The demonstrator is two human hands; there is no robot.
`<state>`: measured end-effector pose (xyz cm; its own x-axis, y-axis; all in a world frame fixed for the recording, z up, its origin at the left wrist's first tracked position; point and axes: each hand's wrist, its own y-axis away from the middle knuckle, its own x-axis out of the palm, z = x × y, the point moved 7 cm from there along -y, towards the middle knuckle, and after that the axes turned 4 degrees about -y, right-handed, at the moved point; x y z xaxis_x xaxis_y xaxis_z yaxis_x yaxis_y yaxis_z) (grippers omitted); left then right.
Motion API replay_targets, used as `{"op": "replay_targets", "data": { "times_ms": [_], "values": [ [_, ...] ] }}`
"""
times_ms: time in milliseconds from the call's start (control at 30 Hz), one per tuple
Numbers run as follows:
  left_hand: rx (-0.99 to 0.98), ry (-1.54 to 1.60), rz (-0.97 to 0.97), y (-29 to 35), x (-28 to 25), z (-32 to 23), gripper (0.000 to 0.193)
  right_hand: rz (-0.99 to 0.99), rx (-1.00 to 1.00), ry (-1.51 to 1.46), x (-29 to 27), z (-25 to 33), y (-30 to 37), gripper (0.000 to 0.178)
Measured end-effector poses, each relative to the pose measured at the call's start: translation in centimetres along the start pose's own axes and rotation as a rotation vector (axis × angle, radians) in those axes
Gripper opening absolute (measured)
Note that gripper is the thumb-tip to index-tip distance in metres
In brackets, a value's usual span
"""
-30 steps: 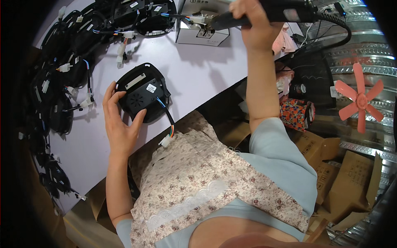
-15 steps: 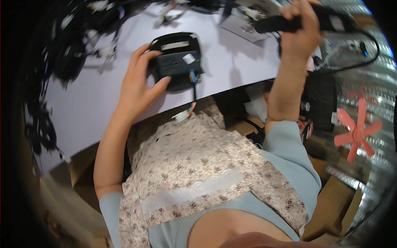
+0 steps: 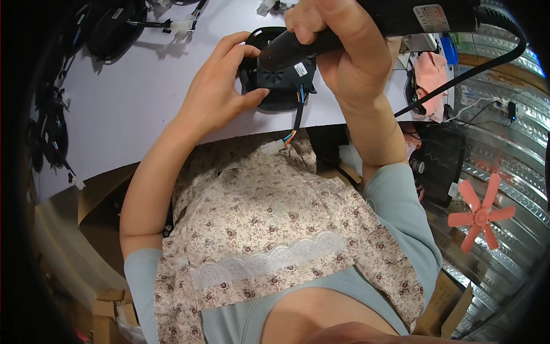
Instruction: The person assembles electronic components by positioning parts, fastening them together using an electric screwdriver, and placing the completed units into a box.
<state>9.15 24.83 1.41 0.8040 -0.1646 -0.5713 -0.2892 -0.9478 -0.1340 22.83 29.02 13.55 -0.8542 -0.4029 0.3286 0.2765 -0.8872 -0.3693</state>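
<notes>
My left hand [image 3: 215, 86] grips the left edge of a rounded black plastic housing [image 3: 278, 102], fingers above and thumb along its lower side. Inside the housing lies a black module with a small white label. Coloured wires run from it to a white connector [image 3: 273, 147] hanging past the table edge. In my right hand [image 3: 360, 57] is a black corded electric screwdriver [image 3: 395, 18], fingers wrapped round its body. Its narrow end lies over the upper left of the module; the bit is hidden, so contact cannot be told.
Several black housings [image 3: 117, 28] with wires and white plugs lie along the table's left side. A thick black cord [image 3: 452, 83] loops down at the right. Beyond it are a pink cloth [image 3: 431, 80] and a pink fan [image 3: 481, 215]. The white table [image 3: 137, 126] ends in front of me.
My right hand has brought the screwdriver down and left from the upper right to over the module. The housing, still in my left hand, appears further right and slightly higher in view.
</notes>
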Motion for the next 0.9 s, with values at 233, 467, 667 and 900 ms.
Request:
{"op": "replay_targets", "data": {
  "times_ms": [233, 467, 667, 900],
  "values": [
    [-0.015, -0.006, 0.021, -0.1, 0.0, 0.1, 0.055, -0.087, 0.069, 0.104, 0.1, -1.7, 0.2, 0.025],
    [-0.001, 0.000, 0.008, 0.0, -0.2, 0.4, 0.054, 0.069, 0.045, 0.296, 1.7, -2.0, -0.3, 0.010],
    [0.135, -0.025, -0.038, 0.0, -0.3, -0.5, 0.055, 0.091, -0.073, 0.262, 1.8, -2.0, 0.3, 0.009],
    [0.011, -0.004, -0.111, 3.2, -2.1, 0.1, 0.057, -0.060, -0.350, 0.114, -0.9, 2.6, 1.2, 0.013]
  ]
}}
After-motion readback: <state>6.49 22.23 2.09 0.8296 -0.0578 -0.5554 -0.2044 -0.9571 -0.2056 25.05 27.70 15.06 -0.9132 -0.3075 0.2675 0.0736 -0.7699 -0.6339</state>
